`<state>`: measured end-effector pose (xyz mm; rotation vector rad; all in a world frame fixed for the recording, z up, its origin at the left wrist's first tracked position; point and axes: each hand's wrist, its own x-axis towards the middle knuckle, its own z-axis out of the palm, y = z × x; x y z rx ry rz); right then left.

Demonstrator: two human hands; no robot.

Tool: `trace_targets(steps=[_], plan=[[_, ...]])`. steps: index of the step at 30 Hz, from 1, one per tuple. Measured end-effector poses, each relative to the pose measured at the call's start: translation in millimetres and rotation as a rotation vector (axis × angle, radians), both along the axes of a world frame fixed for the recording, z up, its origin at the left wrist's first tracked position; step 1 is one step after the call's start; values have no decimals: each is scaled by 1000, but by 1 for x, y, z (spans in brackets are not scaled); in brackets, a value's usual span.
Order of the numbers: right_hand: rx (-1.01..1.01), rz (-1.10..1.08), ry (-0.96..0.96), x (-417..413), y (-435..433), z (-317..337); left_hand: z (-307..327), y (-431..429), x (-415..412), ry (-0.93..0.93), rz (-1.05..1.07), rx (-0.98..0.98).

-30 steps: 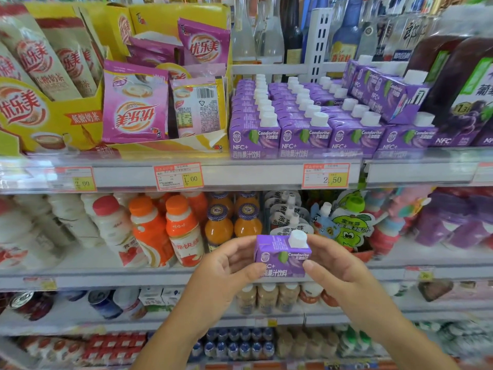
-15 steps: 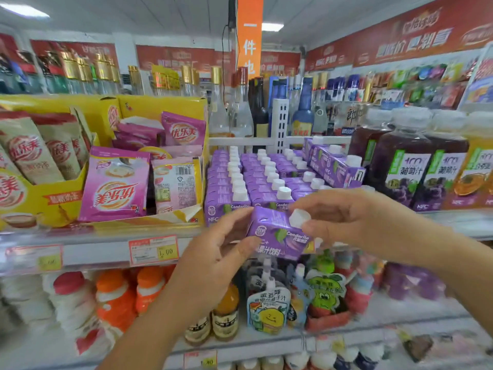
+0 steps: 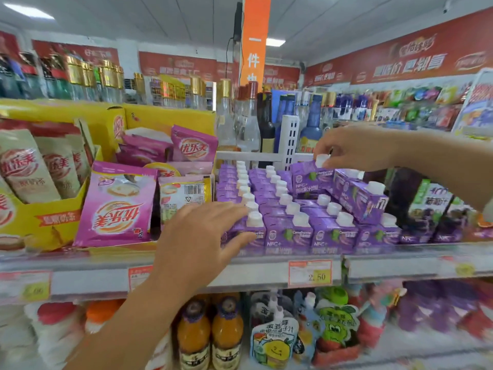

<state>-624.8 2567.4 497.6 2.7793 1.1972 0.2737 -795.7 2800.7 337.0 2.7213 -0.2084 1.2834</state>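
The shelf [image 3: 266,265] runs the full width of your view, and its front rail carries a price tag [image 3: 310,273]. On its left half stands the yellow display box [image 3: 53,220] of sachets. Just beside that, to the right, the block of purple cartons [image 3: 288,233] fills the shelf in rows from the front edge to the back. A few lying cartons [image 3: 360,196] are stacked on the block's right side.

Your left hand [image 3: 202,236] is spread flat with straight fingers, resting on the front left corner of the block, and it grips nothing. Your right hand [image 3: 354,148] is over the back of the block. Its thumb and fingers pinch the white cap [image 3: 322,160] of the single carton [image 3: 310,177]. The carton hangs upright and slightly tilted, cap up, printed face towards you.

That carton is directly below your right hand, and well apart from your left, up and to the right of it. The row beneath it looks shorter at the back, so the move is likely straight down into that space with the right hand alone. You cannot tell from here whether its base already touches the cartons below.
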Motion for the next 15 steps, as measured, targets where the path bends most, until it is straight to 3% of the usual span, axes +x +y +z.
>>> trace_targets(steps=[15], plan=[[-97, -54, 143, 27, 25, -13, -5, 1, 5, -61, -19, 34]])
